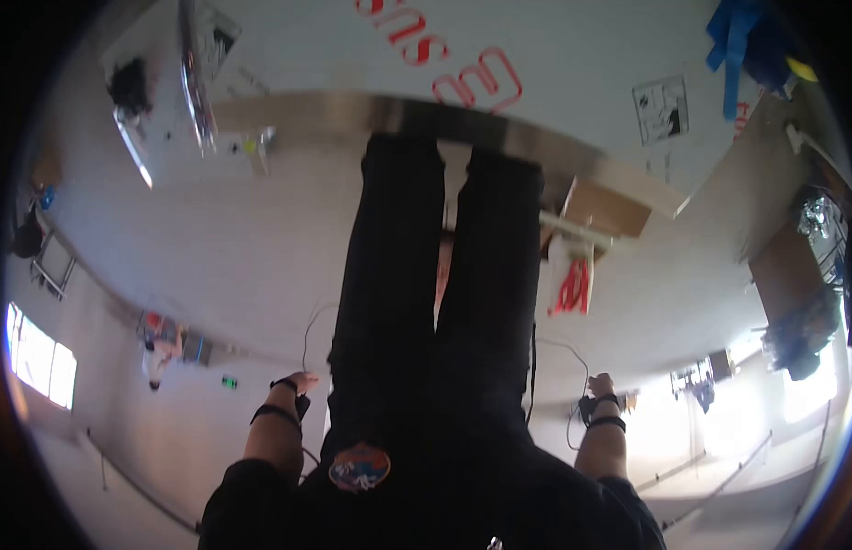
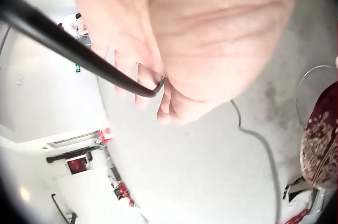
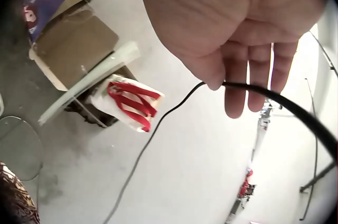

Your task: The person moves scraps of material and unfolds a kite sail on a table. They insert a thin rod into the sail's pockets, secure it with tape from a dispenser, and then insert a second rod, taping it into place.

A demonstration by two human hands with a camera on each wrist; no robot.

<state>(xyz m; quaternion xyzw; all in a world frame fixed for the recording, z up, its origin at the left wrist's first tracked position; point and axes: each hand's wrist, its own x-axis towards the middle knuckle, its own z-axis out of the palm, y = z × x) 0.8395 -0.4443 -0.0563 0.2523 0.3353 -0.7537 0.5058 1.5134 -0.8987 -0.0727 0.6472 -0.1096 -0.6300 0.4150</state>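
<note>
In the head view my left hand (image 1: 303, 382) hangs beside the dark trousers, fingers loosely curled. From close up, the left hand (image 2: 185, 39) holds a black cable (image 2: 79, 58) that passes between thumb and fingers. It reappears beyond the palm and runs down over the floor. On the other side my right hand (image 1: 602, 383) is also low beside the body. The right hand (image 3: 237, 34) pinches a black cable (image 3: 296, 108) under the thumb tip, across the front of the fingers. From there the cable runs down and left.
A table (image 1: 572, 55) covered with red-printed sheeting stands before the legs. Near its right side are an open cardboard box (image 3: 79, 44) and a white bag with red straps (image 3: 132, 102). A patterned dark red seat (image 2: 322, 139) shows at the left wrist view's edge.
</note>
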